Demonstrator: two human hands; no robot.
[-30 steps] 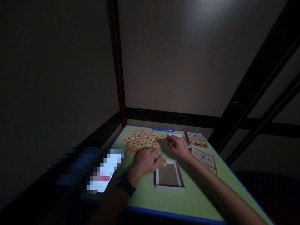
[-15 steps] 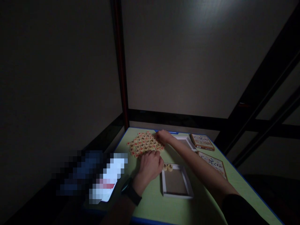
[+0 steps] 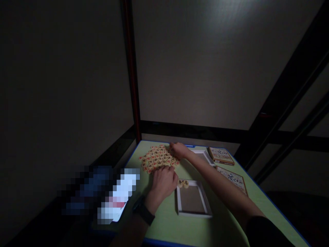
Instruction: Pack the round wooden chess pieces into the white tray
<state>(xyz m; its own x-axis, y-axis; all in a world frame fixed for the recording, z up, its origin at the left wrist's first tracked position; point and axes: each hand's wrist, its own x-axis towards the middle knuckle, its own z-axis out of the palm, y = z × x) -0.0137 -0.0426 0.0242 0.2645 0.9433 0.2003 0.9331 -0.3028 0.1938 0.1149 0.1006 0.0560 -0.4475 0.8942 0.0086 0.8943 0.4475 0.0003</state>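
Note:
Many round wooden xiangqi pieces [image 3: 158,158], marked in red and black, lie in one flat cluster at the table's far left. At the cluster's near edge my left hand [image 3: 164,180], with a dark watch on its wrist, has its fingers bent together; the fingertips and anything under them are hidden. My right hand [image 3: 179,150] reaches across to the far right edge of the cluster, its fingers pinched. Whether a piece is between them is too small to see. To the right of my left hand sits an open white-walled box [image 3: 208,207], with two pieces [image 3: 185,184] at its far left corner.
The green table [image 3: 164,223] has a blue rim. Beyond my right forearm are another open box tray [image 3: 204,156], a patterned box [image 3: 221,156] and a second patterned box or lid [image 3: 233,180]. A lit, blurred-out phone-like object [image 3: 120,195] stands at the left edge. Walls rise behind.
Both hands stay nearly in place over the cluster; the right fingers have shifted very slightly. The view has moved a little. The two pieces stay in the box corner.

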